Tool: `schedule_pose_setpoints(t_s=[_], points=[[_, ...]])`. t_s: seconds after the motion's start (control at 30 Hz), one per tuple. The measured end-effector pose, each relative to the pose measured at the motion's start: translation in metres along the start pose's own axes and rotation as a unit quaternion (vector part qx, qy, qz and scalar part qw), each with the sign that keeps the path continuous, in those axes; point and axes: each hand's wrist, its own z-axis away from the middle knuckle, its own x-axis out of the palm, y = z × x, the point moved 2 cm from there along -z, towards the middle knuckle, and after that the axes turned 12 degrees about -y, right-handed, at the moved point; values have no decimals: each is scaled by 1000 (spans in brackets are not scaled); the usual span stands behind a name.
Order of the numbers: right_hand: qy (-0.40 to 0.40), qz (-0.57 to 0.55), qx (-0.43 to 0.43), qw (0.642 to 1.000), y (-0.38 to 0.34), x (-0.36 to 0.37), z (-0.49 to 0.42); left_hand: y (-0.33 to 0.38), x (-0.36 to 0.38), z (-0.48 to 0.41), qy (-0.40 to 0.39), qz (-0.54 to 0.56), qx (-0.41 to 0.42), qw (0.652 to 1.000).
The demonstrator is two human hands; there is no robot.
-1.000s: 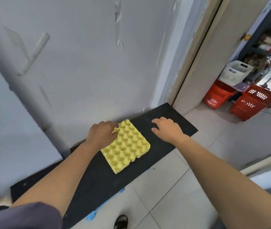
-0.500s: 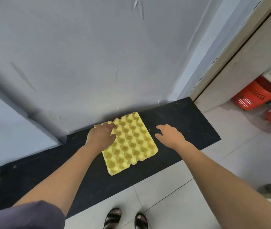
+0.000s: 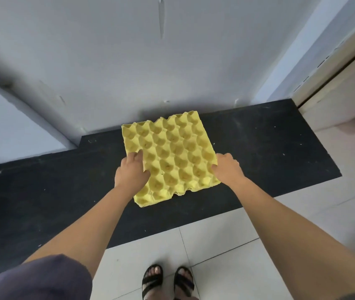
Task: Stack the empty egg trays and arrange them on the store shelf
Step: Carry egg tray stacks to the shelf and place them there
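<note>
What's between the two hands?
The yellow egg tray, lying on the black ledge; the left hand rests on its left edge, the right hand holds its right edge. Head view.

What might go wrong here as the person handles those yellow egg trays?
The right hand pinches only the thin rim of the trays, while the left hand rests on top. Lifting like that may bend the rim or let lower trays slip out. The trays lie askew, with a back corner close to the wall; a push that way might crush it.
</note>
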Motion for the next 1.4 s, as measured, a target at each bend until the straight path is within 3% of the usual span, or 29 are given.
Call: schedule_pose_setpoints(t_s=[0.17,0.47,0.6,1.0,1.2,1.4], points=[[20,-65,25,997,13,27,-37,-22,40,-20,6,184,-115,976],[27,-166,78,983,20,34,-59,-39,57,-43,35,346,-176,921],[24,-197,78,977,21,34,-59,-38,56,-45,38,373,-201,905],[66,-154,74,983,9,31,-44,-19,40,-37,57,391,-208,895],[71,-234,89,966,6,30,-42,-24,44,-36,53,405,-199,891],[63,-236,76,967,7,23,-37,-26,40,-35,59,449,-178,874]])
